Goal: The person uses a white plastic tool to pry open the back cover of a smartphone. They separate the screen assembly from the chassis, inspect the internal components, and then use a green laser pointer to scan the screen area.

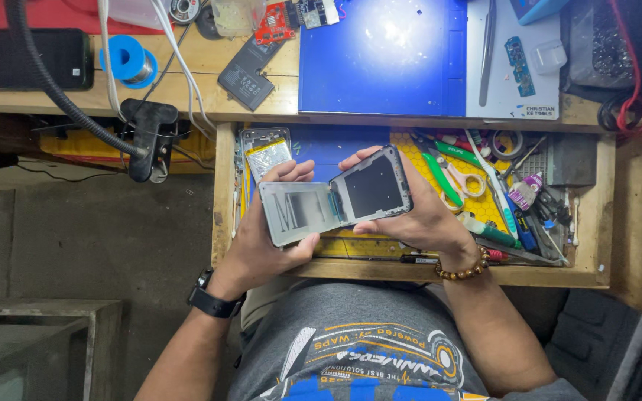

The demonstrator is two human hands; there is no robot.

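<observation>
Both forearms come up from the bottom of the view and angle inward, so the hands meet in the middle. The left hand (265, 238) sits palm up, fingers curled round from below, thumb laid across the top. The right hand (425, 219) is cupped the same way, fingertips showing at the upper edge. A dark watch rings the left wrist, a brown bead bracelet the right.
</observation>
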